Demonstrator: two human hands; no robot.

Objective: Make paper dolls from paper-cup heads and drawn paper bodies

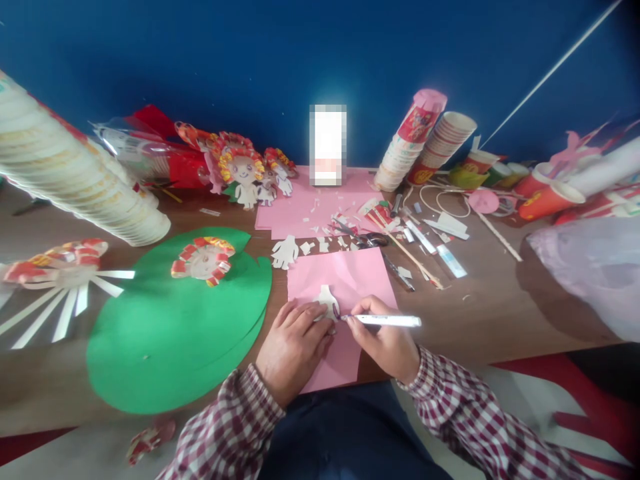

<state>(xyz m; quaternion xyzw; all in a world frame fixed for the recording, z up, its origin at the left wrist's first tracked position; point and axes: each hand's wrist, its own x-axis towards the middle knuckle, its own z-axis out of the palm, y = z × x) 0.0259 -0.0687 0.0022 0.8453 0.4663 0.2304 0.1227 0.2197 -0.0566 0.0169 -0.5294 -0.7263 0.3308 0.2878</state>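
A small white paper cutout shaped like a doll's body lies on a pink sheet of paper. My left hand presses it down with fingers laid flat, hiding its lower left part. In my right hand a white marker pen is pinched, its tip at the cutout's right edge, where a dark purple line shows. Just beyond the sheet's upper left corner lies another white doll-shaped cutout. A flower-like paper head with a red and yellow rim rests on green leaf-shaped paper to the left.
Tall stacks of paper cups stand at left and back right. Finished paper dolls lean at the back. Scissors, wooden sticks and scraps lie beyond my right hand. A plastic bag sits at far right.
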